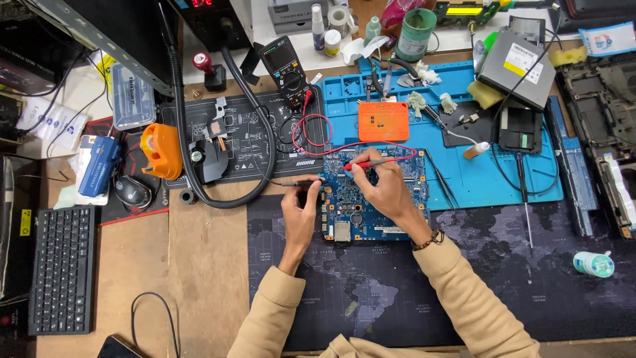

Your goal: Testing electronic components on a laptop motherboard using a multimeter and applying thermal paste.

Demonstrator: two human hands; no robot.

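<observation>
Probing step: left hand [301, 211] fingers pinch black probe [298, 182], right hand [387, 189] fingers pinch red probe [371, 162], both tips on blue circuit board [371, 222]; steady contact seems needed next.

Cluttered wooden workbench [199, 265] under even light, dark map-printed desk mat [530, 278] across it

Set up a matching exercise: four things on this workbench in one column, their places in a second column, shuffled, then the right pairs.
Things
1. red probe
2. black probe
3. orange box
4. black keyboard

Places
A. on the blue mat, beyond the circuit board
B. in the left hand, at the board's left edge
C. at the far left of the wooden bench
D. in the right hand, tip on the board

Pairs: 1-D, 2-B, 3-A, 4-C
</observation>
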